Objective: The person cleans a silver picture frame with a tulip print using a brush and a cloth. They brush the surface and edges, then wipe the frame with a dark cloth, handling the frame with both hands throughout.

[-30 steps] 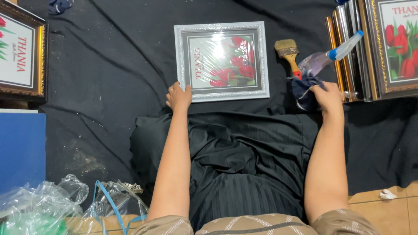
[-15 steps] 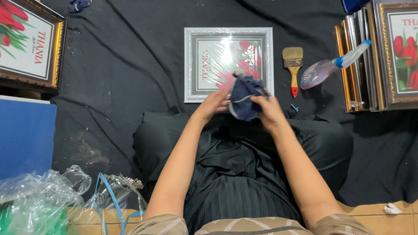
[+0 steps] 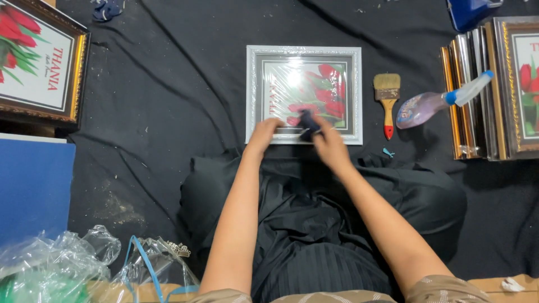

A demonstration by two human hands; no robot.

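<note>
While blurred, right hand [image 3: 330, 147] seemingly grips cloth [image 3: 307, 124].

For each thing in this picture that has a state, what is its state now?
White picture frame: flat, face up.
Dark cloth: bunched, pressed on the frame's glass.
Right hand: gripping the cloth.
Left hand: resting on the frame's lower edge.
Paintbrush: lying unused.
Spray bottle: lying on its side.

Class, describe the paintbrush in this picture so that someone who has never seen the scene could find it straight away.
Start at the white-framed picture of red flowers lying flat on the black cloth, where the right hand presses a dark rag. Just right of that frame lies the paintbrush, bristles pointing away. Unlike the neighbouring spray bottle, it has a wooden handle with a red tip.
</note>
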